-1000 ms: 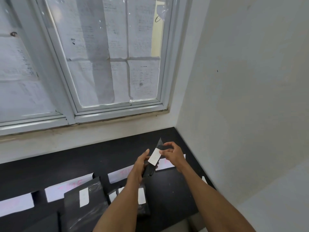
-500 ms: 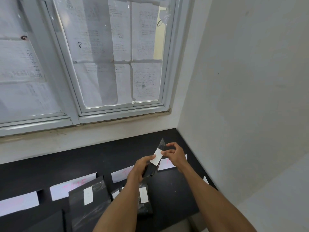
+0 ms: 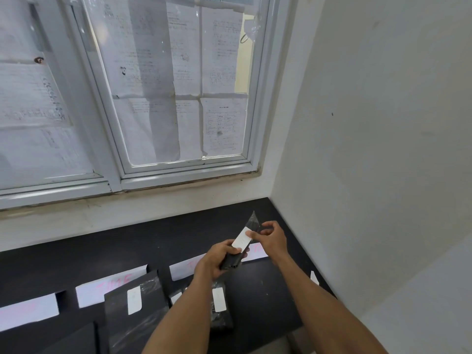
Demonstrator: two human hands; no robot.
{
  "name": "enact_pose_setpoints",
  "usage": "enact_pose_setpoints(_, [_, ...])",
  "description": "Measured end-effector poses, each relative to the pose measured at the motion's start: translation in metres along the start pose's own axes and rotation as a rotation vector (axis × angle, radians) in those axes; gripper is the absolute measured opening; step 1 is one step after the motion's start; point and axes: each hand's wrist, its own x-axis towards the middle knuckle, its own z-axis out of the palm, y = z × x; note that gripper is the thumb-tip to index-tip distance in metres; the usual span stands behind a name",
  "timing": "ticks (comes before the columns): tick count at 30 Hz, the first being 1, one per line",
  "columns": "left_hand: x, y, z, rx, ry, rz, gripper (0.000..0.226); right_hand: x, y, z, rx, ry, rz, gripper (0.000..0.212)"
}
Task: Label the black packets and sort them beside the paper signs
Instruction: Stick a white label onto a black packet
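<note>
Two grips worked: our left grip (image 3: 214, 261) clasped the black packet (image 3: 254, 222), thumb newly slid onto the white label (image 3: 241, 240) our right grip (image 3: 273, 238) pinched, so labelling looked nearly done.

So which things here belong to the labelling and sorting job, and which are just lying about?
In the job: left hand gripping the black packet; right hand pinching the white label; large labelled packet and smaller labelled packet on the counter; paper signs.
Just lying about: printed sheets in the window; white scrap at the counter's right edge.
</note>
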Motion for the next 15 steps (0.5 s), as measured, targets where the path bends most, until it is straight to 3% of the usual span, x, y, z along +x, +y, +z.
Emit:
enact_pose_setpoints(3, [0.0001, 0.0002, -0.0003, -0.077, 0.004, -0.015, 0.035, -0.0001, 0.001, -0.0011, 0.197, -0.112, 0.084, 0.053])
enact_pose_setpoints(6, [0.0013, -0.0014, -0.0022, -0.1, 0.042, -0.021, 0.036, -0.0036, 0.0019, -0.001, 0.389, -0.202, 0.127, 0.036])
enact_pose_setpoints(15, [0.0028, 0.0032, -0.0048, -0.035, 0.021, 0.03, 0.049, -0.0028, 0.0016, 0.0046, 0.372, -0.21, 0.193, 0.043])
